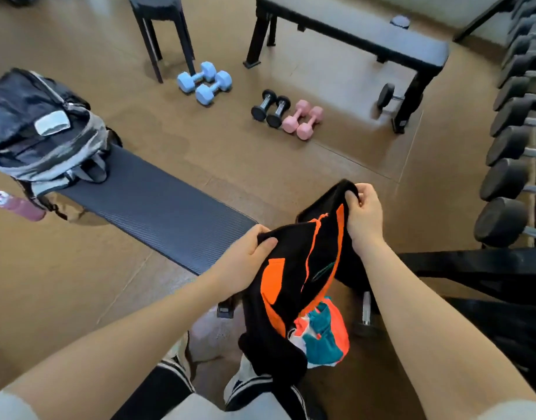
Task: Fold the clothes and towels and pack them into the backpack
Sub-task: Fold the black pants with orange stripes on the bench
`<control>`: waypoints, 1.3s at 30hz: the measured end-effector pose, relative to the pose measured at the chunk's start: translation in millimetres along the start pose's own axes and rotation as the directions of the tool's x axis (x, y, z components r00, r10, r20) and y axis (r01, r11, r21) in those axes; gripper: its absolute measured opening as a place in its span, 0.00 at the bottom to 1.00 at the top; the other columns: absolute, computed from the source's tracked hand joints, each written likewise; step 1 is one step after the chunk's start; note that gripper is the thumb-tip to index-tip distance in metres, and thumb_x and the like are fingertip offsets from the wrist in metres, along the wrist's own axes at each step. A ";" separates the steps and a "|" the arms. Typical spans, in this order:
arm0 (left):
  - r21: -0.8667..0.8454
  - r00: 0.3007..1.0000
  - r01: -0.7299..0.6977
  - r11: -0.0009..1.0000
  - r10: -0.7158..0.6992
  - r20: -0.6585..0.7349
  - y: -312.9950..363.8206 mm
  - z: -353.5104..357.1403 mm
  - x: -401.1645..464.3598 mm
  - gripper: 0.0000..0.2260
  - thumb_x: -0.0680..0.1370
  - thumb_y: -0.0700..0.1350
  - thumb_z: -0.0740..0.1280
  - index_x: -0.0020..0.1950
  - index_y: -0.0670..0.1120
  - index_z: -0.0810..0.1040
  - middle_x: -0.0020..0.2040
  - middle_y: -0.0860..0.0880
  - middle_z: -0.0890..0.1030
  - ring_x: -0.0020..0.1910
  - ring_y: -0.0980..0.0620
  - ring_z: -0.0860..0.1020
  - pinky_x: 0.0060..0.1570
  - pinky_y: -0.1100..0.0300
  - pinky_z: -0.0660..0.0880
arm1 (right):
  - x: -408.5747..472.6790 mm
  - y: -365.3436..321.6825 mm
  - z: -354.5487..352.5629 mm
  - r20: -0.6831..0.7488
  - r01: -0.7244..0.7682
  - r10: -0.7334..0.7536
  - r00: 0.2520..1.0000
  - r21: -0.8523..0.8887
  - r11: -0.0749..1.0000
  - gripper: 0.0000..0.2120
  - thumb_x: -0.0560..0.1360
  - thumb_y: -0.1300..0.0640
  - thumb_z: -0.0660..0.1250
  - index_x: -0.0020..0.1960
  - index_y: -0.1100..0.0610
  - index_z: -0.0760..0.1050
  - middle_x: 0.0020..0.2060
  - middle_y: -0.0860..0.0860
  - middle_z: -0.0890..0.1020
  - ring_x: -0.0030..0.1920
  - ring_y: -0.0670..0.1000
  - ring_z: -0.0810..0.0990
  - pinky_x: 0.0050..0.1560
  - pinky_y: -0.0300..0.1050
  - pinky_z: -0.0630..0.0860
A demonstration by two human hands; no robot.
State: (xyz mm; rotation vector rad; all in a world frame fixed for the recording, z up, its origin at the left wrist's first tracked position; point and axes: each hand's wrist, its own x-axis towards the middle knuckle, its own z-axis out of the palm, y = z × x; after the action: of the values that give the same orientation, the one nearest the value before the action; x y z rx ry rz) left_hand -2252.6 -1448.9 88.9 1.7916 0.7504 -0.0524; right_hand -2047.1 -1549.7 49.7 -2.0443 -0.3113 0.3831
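A black and orange garment (pixel 303 268) is held up in both hands in front of the person, above the floor (pixel 78 283). The left hand (pixel 245 256) has its grip closed on a black edge of the cloth, with the fingers curled over the fold and the thumb pressed against the fabric. The right hand (pixel 363 212) is raised higher and farther out, and its grip is likewise closed, a bunched black edge being pinched between thumb and curled fingers. The garment hangs slack between the two grips and trails down toward the person's legs. A second piece of cloth in teal, orange and white (pixel 324 334) is seen just below and behind it; whether it is joined to the garment cannot be told.

The backpack (pixel 42 131), black and grey, is set on the far end of a dark padded table (pixel 157 207), well apart from the hands. Whether its main compartment is open, and what it holds, cannot be told. A pink bottle (pixel 18 204) lies beside the backpack at the left edge. Blue dumbbells (pixel 204 81), black dumbbells (pixel 271 109) and pink dumbbells (pixel 303 119) are laid on the floor beyond the table.
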 end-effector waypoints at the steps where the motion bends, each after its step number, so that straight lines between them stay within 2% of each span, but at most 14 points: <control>1: 0.017 0.998 0.022 1.000 -0.021 -0.053 -9.0 -19.9 5.9 0.06 0.82 0.49 0.55 0.49 0.51 0.69 0.40 0.56 0.75 0.39 0.60 0.73 0.38 0.65 0.68 | 9.2 -13.9 26.2 0.035 0.040 -0.039 0.999 -0.007 0.999 0.03 0.79 0.57 0.59 0.48 0.54 0.72 0.41 0.49 0.77 0.44 0.50 0.75 0.45 0.44 0.70; 6: 0.021 0.902 0.234 0.972 -0.209 -0.378 -113.2 -118.9 49.8 0.07 0.82 0.49 0.55 0.51 0.47 0.69 0.46 0.49 0.76 0.48 0.48 0.74 0.43 0.57 0.65 | 51.8 -33.4 186.9 0.253 0.180 -0.155 0.955 -0.077 0.981 0.04 0.78 0.58 0.61 0.49 0.56 0.74 0.42 0.50 0.78 0.45 0.50 0.75 0.46 0.42 0.68; 10: 0.029 0.819 0.364 0.931 -0.305 -0.485 -233.4 -188.7 102.6 0.10 0.82 0.48 0.56 0.55 0.42 0.70 0.51 0.41 0.78 0.53 0.42 0.75 0.42 0.58 0.62 | 72.9 -10.0 338.5 0.372 0.211 -0.161 0.914 -0.097 0.973 0.02 0.77 0.59 0.62 0.46 0.55 0.72 0.39 0.49 0.77 0.44 0.50 0.75 0.45 0.40 0.66; 13: -0.007 0.776 0.433 0.901 -0.377 -0.505 -318.2 -247.1 142.0 0.11 0.82 0.47 0.55 0.57 0.41 0.70 0.54 0.39 0.78 0.55 0.41 0.74 0.42 0.58 0.61 | 83.4 1.8 447.5 0.432 0.224 -0.155 0.888 -0.115 0.968 0.03 0.77 0.60 0.62 0.45 0.55 0.72 0.38 0.48 0.77 0.42 0.49 0.74 0.45 0.41 0.67; 19: -0.033 0.782 0.474 0.880 -0.437 -0.445 -434.4 -348.2 208.0 0.10 0.82 0.47 0.55 0.54 0.41 0.69 0.49 0.38 0.78 0.48 0.41 0.75 0.41 0.56 0.64 | 112.9 -1.3 617.6 0.513 0.230 -0.107 0.852 -0.183 0.956 0.05 0.77 0.62 0.61 0.45 0.55 0.72 0.39 0.47 0.76 0.42 0.48 0.73 0.44 0.38 0.68; 23: -0.022 0.769 0.514 0.858 -0.472 -0.432 -480.4 -401.5 245.0 0.12 0.82 0.47 0.55 0.58 0.39 0.68 0.51 0.35 0.77 0.51 0.38 0.75 0.41 0.57 0.63 | 134.3 -6.8 696.6 0.554 0.242 -0.085 0.829 -0.218 0.946 0.04 0.78 0.63 0.61 0.46 0.57 0.73 0.39 0.48 0.77 0.42 0.47 0.74 0.40 0.26 0.68; 26: 0.037 0.751 0.547 0.836 -0.471 -0.463 -510.8 -433.1 259.4 0.13 0.82 0.47 0.55 0.60 0.39 0.68 0.51 0.31 0.78 0.51 0.34 0.76 0.43 0.53 0.67 | 148.0 -10.5 750.3 0.594 0.243 -0.068 0.802 -0.220 0.945 0.04 0.78 0.62 0.61 0.46 0.56 0.74 0.40 0.49 0.79 0.43 0.47 0.76 0.45 0.36 0.71; 28: 0.043 0.716 0.579 0.814 -0.483 -0.504 -524.7 -450.8 264.5 0.13 0.82 0.47 0.55 0.59 0.38 0.67 0.50 0.30 0.77 0.50 0.32 0.76 0.42 0.50 0.67 | 153.7 -14.7 782.4 0.629 0.248 -0.064 0.774 -0.209 0.946 0.04 0.78 0.62 0.61 0.47 0.56 0.74 0.40 0.47 0.78 0.44 0.48 0.75 0.49 0.41 0.71; 29: 0.032 0.692 0.606 0.795 -0.507 -0.514 -528.9 -457.8 265.9 0.14 0.81 0.48 0.55 0.59 0.38 0.66 0.50 0.30 0.77 0.49 0.32 0.75 0.42 0.49 0.67 | 155.1 -16.0 795.6 0.653 0.267 -0.069 0.754 -0.209 0.941 0.05 0.78 0.62 0.60 0.50 0.57 0.75 0.43 0.48 0.79 0.47 0.49 0.76 0.52 0.42 0.71; 31: 0.004 0.666 0.635 0.772 -0.546 -0.509 -532.5 -463.4 267.6 0.15 0.81 0.49 0.56 0.61 0.39 0.65 0.54 0.32 0.76 0.53 0.34 0.74 0.44 0.50 0.67 | 156.0 -16.2 811.2 0.692 0.323 -0.077 0.718 -0.234 0.917 0.13 0.79 0.62 0.60 0.63 0.60 0.72 0.60 0.55 0.76 0.62 0.52 0.72 0.63 0.40 0.64; 33: 0.063 0.680 0.632 0.772 -0.514 -0.524 -527.3 -456.0 264.9 0.18 0.79 0.48 0.60 0.66 0.40 0.64 0.62 0.36 0.72 0.60 0.37 0.71 0.53 0.48 0.68 | 153.6 -13.2 802.4 0.676 0.327 -0.072 0.733 -0.258 0.909 0.21 0.79 0.63 0.60 0.71 0.61 0.64 0.72 0.59 0.63 0.73 0.54 0.60 0.69 0.39 0.55; 35: 0.220 0.716 0.592 0.775 -0.382 -0.584 -518.0 -438.1 259.0 0.24 0.75 0.44 0.66 0.68 0.39 0.64 0.64 0.35 0.70 0.61 0.34 0.70 0.56 0.42 0.69 | 149.6 -5.1 769.8 0.617 0.322 -0.068 0.784 -0.311 0.894 0.21 0.79 0.64 0.58 0.72 0.63 0.62 0.73 0.61 0.60 0.74 0.56 0.57 0.70 0.41 0.54; 37: 0.358 0.762 0.548 0.756 -0.274 -0.587 -504.2 -415.2 255.6 0.30 0.67 0.40 0.72 0.66 0.40 0.65 0.63 0.35 0.71 0.59 0.34 0.70 0.54 0.39 0.70 | 143.3 11.1 720.4 0.557 0.303 -0.027 0.830 -0.409 0.861 0.18 0.79 0.65 0.57 0.68 0.65 0.67 0.70 0.62 0.65 0.72 0.59 0.62 0.69 0.41 0.55; 39: 0.440 0.830 0.466 0.767 -0.207 -0.518 -487.1 -392.5 260.2 0.32 0.61 0.37 0.74 0.63 0.42 0.68 0.66 0.37 0.69 0.62 0.37 0.68 0.56 0.38 0.69 | 131.5 29.9 665.3 0.516 0.239 0.081 0.853 -0.524 0.817 0.16 0.79 0.66 0.57 0.65 0.66 0.71 0.67 0.62 0.69 0.70 0.59 0.65 0.69 0.42 0.57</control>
State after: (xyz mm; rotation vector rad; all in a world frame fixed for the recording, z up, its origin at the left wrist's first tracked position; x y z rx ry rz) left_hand -2422.2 -908.4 -282.6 2.2202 1.5272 -0.1216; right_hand -2187.2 -984.5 -299.2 -2.4740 -0.9479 0.8818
